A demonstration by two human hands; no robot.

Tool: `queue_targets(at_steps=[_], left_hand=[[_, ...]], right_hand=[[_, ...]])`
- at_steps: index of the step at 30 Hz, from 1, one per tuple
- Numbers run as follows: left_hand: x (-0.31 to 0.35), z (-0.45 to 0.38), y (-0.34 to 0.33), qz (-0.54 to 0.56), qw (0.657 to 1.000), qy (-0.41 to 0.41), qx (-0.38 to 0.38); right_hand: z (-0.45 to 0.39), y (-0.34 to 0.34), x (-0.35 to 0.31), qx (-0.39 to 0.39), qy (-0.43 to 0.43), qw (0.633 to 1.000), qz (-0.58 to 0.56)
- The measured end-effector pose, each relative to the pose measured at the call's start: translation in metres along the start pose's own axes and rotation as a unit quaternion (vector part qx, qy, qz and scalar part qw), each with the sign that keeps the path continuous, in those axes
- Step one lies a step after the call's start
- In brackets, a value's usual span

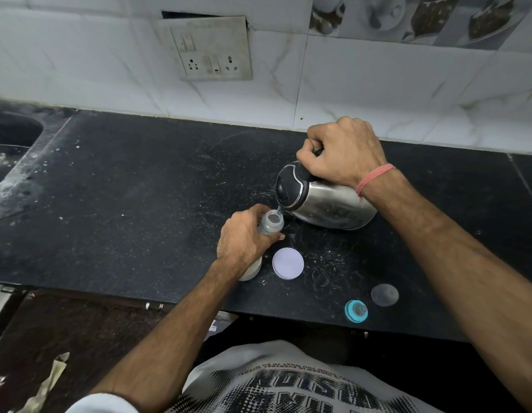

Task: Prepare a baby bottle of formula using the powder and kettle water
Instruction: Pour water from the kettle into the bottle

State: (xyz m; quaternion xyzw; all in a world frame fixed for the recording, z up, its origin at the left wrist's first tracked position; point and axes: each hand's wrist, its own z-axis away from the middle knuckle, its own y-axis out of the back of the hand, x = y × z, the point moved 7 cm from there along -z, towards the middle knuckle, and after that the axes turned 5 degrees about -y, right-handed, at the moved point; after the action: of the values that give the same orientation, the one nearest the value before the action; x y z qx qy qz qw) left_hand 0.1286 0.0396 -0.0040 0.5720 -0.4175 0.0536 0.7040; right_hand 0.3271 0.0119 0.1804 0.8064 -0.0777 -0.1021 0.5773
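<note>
Left hand (244, 236) grips the upright bottle (272, 222) on the tabletop (139, 189). Right hand (342, 153) clamps the kettle (327, 204) handle, spout tipped left, directly over the bottle mouth.

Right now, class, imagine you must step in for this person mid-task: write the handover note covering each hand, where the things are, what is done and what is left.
Left hand: grips the open baby bottle, holding it on the black counter.
Right hand: grips the handle of the steel kettle, tilted with its spout over the bottle mouth; water is pouring in.
Nearby: white round lid beside the bottle; a white container partly hidden under the left wrist; teal teat ring and clear cap at the counter's front edge.
Done: bottle opened, pouring begun.
Left: finish pouring, set the kettle down, fit the teat ring and cap. Whether powder is in yet cannot be told.
</note>
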Motion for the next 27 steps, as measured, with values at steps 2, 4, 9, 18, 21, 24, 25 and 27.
queue_targets(at_steps=[2,4,9,18,21,24,25,27], left_hand=[[0.0004,0.0003,0.0004,0.000,1.000,-0.001,0.001],[0.0008,0.0007,0.0001,-0.002,1.000,-0.003,-0.001],[0.0012,0.0002,0.0003,-0.003,1.000,-0.007,-0.001],[0.0017,0.0009,0.0005,0.001,1.000,-0.009,-0.001],[0.0013,0.0009,0.0007,0.004,1.000,-0.007,-0.001],[0.0016,0.0010,0.0005,0.004,1.000,-0.004,-0.003],[0.0016,0.0008,0.0004,0.003,1.000,-0.005,-0.004],[0.0017,0.0009,0.0002,0.003,1.000,-0.007,-0.005]], right_hand=[[0.0002,0.0009,-0.0011,-0.002,0.001,1.000,-0.003],[0.0002,0.0017,-0.0014,-0.004,0.002,1.000,-0.002],[0.0007,0.0022,-0.0033,-0.011,0.009,1.000,0.001],[-0.0002,-0.0007,-0.0025,-0.009,0.015,1.000,0.006],[-0.0009,-0.0004,-0.0008,-0.010,0.013,1.000,0.003],[-0.0003,-0.0013,-0.0012,-0.008,0.013,1.000,0.004],[-0.0001,-0.0014,-0.0014,-0.007,0.014,1.000,0.005],[0.0000,-0.0017,-0.0009,-0.005,0.015,1.000,0.007]])
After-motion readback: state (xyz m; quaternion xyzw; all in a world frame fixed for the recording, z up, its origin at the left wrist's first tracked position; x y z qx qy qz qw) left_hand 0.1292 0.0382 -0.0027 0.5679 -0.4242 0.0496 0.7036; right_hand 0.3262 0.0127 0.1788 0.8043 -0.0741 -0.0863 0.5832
